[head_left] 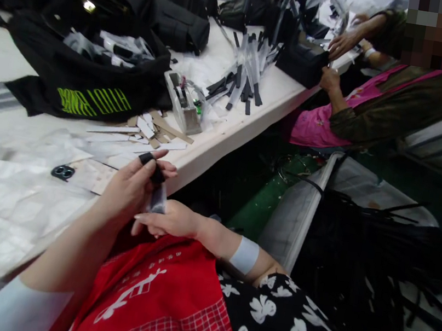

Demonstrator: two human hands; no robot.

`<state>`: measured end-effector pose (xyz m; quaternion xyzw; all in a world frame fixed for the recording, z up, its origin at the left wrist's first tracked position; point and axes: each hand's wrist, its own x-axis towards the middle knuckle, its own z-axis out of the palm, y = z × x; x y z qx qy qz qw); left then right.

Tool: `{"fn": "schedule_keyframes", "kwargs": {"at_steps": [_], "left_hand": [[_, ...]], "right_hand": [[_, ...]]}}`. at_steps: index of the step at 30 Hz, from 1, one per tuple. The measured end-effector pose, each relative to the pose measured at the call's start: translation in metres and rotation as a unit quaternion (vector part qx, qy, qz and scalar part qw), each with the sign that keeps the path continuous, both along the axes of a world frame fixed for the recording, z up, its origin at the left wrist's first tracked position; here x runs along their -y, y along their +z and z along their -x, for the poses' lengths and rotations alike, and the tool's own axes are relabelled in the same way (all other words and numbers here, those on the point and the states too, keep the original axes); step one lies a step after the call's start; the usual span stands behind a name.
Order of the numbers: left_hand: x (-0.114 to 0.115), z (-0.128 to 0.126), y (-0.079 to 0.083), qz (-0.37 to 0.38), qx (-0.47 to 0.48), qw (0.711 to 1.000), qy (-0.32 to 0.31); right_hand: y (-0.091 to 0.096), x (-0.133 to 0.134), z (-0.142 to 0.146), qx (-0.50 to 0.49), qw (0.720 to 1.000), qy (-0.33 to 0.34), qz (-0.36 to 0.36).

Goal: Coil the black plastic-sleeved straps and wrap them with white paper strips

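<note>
Just past the near edge of the table, my left hand pinches the black end of a short strap between thumb and fingers. Clear plastic film covers the strap's lower part. My right hand is closed around that film-covered part, below the left hand. Its fingertips partly hide the strap's lower end. Beside my left hand, a phone lies on the table, with white and brown card strips behind it.
A tape dispenser and a pile of film-wrapped straps lie on the table. A black bag stands behind. On the right, a co-worker's hands touch a black bag. A bin of black strips stands below.
</note>
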<state>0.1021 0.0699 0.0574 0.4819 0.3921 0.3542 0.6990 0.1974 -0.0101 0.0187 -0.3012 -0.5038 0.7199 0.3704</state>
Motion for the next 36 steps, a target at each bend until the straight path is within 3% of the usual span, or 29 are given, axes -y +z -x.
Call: {"fn": "schedule_keyframes", "kwargs": {"at_steps": [4,8,11,12,14,16,18,20,22,24,26,28,29,31,33,34,36], "left_hand": [[-0.004,0.014,-0.019,-0.150,-0.181,0.970,-0.057],[0.012,0.017,-0.006,-0.269,-0.249,0.906,-0.210],[0.027,0.016,0.004,-0.316,-0.278,0.870,-0.256],[0.030,0.017,0.004,-0.306,-0.295,0.869,-0.255],[0.034,0.021,0.000,-0.224,-0.300,0.892,-0.252],[0.037,0.026,-0.006,-0.081,-0.233,0.933,-0.261],[0.040,0.030,-0.006,0.053,-0.115,0.957,-0.262],[0.043,0.031,0.003,0.121,-0.006,0.962,-0.244],[0.046,0.029,0.019,0.122,0.054,0.971,-0.199],[0.043,0.031,0.034,0.058,0.059,0.990,-0.116],[0.035,0.040,0.039,-0.077,-0.006,0.997,0.006],[0.027,0.054,0.029,-0.235,-0.135,0.959,0.084],[0.024,0.062,0.020,-0.300,-0.204,0.928,0.088],[0.026,0.073,-0.002,-0.390,-0.300,0.870,0.024],[0.036,0.075,-0.020,-0.430,-0.330,0.837,-0.068],[0.043,0.073,-0.025,-0.427,-0.330,0.836,-0.103],[0.056,0.064,-0.027,-0.344,-0.302,0.877,-0.146]], "right_hand": [[0.017,0.001,-0.035,-0.051,0.994,-0.077,0.053],[0.027,-0.008,-0.064,-0.063,0.988,-0.119,0.077],[0.024,-0.017,-0.074,-0.012,0.985,-0.130,0.116],[0.022,-0.020,-0.076,0.029,0.984,-0.125,0.127],[0.019,-0.023,-0.083,0.138,0.975,-0.127,0.117],[0.020,-0.024,-0.089,0.238,0.954,-0.181,0.032],[0.023,-0.023,-0.088,0.285,0.928,-0.220,-0.099],[0.023,-0.019,-0.075,0.280,0.925,-0.187,-0.175],[0.017,-0.012,-0.048,0.265,0.946,-0.118,-0.147],[0.005,-0.001,-0.016,0.271,0.957,-0.061,-0.087],[-0.004,0.012,0.006,0.258,0.965,0.028,-0.041],[-0.007,0.024,0.009,0.197,0.970,0.143,-0.002],[-0.004,0.028,0.002,0.158,0.971,0.181,0.019],[0.005,0.027,-0.022,0.101,0.981,0.159,0.037],[0.018,0.016,-0.051,0.103,0.992,0.073,0.027],[0.023,0.008,-0.064,0.130,0.991,0.030,0.008],[0.033,-0.008,-0.082,0.225,0.971,-0.056,-0.061]]}}
